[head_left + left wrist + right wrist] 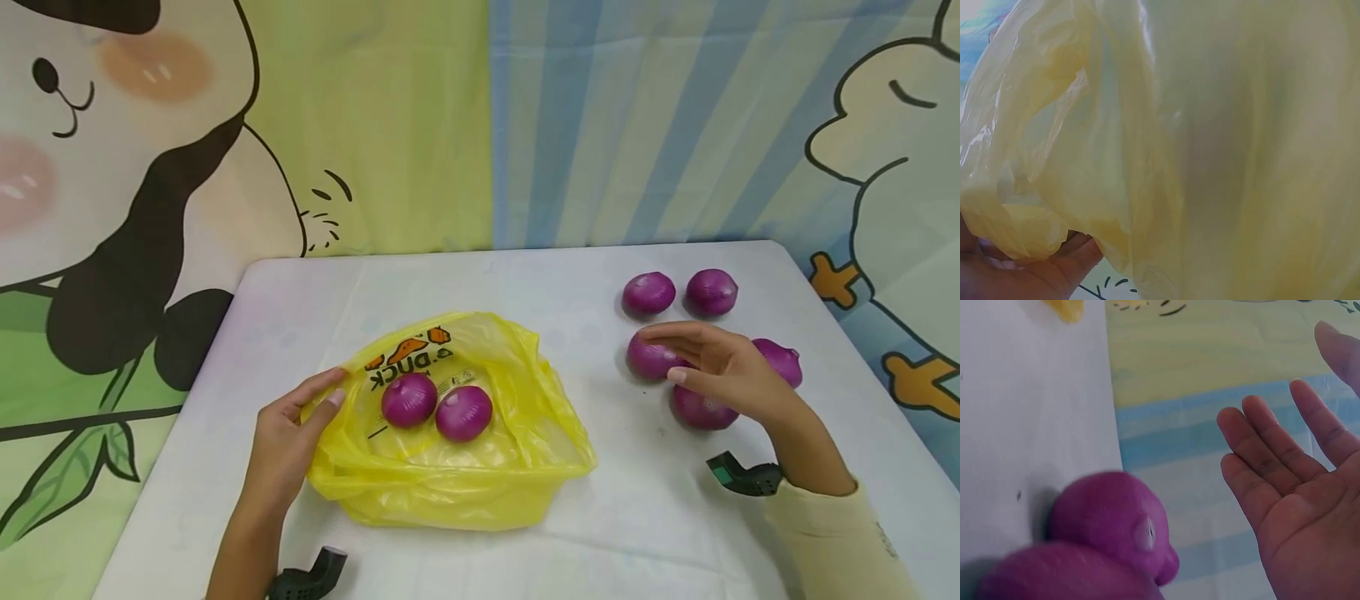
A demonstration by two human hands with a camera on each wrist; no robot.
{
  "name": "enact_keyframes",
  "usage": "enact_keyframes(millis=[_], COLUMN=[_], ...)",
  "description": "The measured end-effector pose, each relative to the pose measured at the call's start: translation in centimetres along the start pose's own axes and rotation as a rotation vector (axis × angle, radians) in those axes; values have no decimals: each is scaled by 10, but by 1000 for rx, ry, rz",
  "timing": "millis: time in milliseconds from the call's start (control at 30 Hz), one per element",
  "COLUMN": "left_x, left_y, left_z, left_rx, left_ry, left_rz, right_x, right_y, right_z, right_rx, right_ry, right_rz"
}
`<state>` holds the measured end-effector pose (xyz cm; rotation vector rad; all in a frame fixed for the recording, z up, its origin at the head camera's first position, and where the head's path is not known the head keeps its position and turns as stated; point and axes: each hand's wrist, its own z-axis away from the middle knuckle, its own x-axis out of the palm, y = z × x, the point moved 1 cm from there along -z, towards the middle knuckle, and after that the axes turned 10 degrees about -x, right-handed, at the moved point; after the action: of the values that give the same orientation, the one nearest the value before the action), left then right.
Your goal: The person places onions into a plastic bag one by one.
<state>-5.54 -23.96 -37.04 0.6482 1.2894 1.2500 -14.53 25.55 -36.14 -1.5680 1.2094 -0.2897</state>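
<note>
- Reaches w/ R hand [720, 367] over R-side onions on white tabletop [570, 283]; shows thumb well apart from fingers, gap wide, nothing held.
- Has nearest onion [651, 358] at those fingertips, below & to L of palm; covers part of it. Looks near-round, w/ no clear long axis; turns, by judgement, on height & sideways offset more than angle.
- Counts five onions in that cluster, incl. far-L onion [648, 293], far-R onion [711, 292], near-side onion [697, 412] & outer onion [782, 360] past the wrist. Puts R hand much nearer to them than L hand [287, 429].
- Pinches L rim of yellow bag [465, 500] w/ L hand; shows mouth open, w/ two onions inside: L one [408, 400], R one [463, 413]. Sets bag well apart from cluster, to its L.
- Can't tell from head view alone if R fingertips touch; in R wrist view, shows palm apart from two onions, nearer one blurred & cut off.
- Fills L wrist view w/ bag film; can't make out dark blur behind, nor most L fingers.
</note>
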Motion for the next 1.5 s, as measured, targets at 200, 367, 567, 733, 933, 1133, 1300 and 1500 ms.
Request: enact_keyframes(millis=[200,367,567,733,933,1133,1300,1500], left_x=[2,2,2,2,2,1,2,3], left_y=[1,1,0,-2,-2,-2,-2,-2], left_z=[-1,-3,-3,-3,-2,-1,-1,-1], left_rx=[-8,5,8,8,8,9,8,-3], left_ry=[-10,-19,-16,-4,2,8,9,9], left_rz=[9,0,0,-10,-16,-18,-17,-24], right_x=[-16,-25,-31,-33,-34,-36,-34,-26], right_y=[-1,8,16,22,30,36,39,43], right_z=[24,42,54,59,64,65,67,71], right_rx=[45,7,101,129,79,74,116,260], right_ry=[64,91,113,120,92,51,2,-66], right_rz=[58,1,52,50,27,30,30,134])
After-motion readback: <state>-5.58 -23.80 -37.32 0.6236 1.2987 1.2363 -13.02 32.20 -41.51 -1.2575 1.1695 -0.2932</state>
